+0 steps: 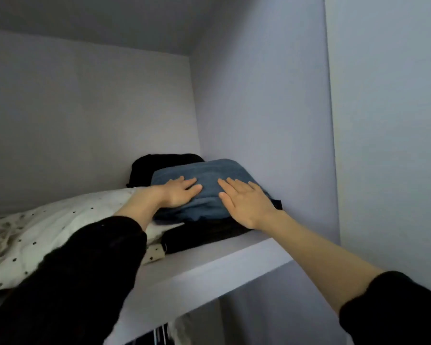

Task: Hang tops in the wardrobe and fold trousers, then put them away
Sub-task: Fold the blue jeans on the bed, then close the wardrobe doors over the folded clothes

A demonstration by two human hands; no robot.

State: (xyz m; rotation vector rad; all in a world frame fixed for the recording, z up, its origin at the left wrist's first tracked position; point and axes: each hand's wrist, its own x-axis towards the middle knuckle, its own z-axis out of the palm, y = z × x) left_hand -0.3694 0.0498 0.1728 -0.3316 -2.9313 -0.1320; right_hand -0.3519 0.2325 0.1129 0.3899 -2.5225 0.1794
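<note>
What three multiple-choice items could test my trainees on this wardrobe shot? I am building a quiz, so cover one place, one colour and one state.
1. Where do the folded blue jeans lie?
A. On a dark folded garment on the shelf, by the right wall
B. On the spotted white bedding
C. On a rail under the shelf

2. What colour is the garment at the back, behind the jeans?
A. Red
B. Black
C. White

3. How are the two hands placed?
A. Both clenched round a hanger
B. One hangs idle below the shelf
C. Both lie flat on the jeans, fingers straight

Answers: 1 A, the jeans sit on the dark garment on the shelf. 2 B, the back garment is black. 3 C, the left hand and right hand press flat on the denim.
</note>
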